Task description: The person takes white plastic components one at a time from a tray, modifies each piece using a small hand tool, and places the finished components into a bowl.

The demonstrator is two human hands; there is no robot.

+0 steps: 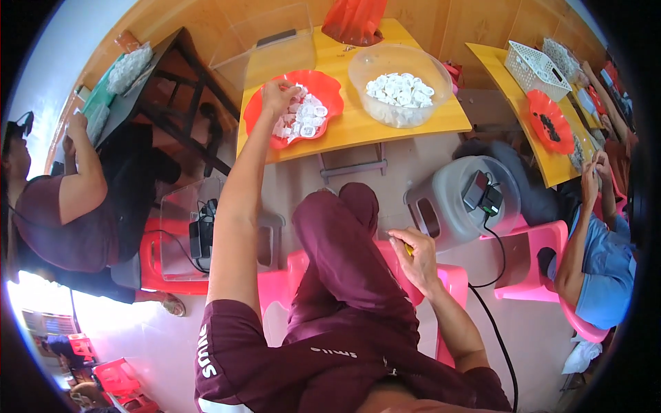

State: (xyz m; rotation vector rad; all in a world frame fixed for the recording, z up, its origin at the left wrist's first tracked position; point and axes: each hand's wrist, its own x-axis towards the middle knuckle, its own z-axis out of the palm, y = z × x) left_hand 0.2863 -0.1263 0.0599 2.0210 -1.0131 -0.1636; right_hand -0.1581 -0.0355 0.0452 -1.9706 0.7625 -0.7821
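My left hand (277, 98) reaches over a red scalloped bowl (334, 87) on the yellow table. Its fingers are bent together at the small clear-and-white plastic pieces (308, 118) in the bowl; whether a piece is between the fingertips cannot be made out. Above my right thigh, my right hand (417, 261) is closed round a small yellow-handled tool (409, 248), mostly hidden by the fingers. To the right of the red bowl stands a large clear round tub (397, 57) holding a heap of white ring-shaped plastic parts (399, 90).
A red plastic bag (354, 20) and a clear box (279, 51) are at the table's (330, 148) back. A grey stool (447, 199) bears black adapters, with a cable (492, 330) running down. People sit at tables left and right. Pink chairs (530, 261) stand nearby.
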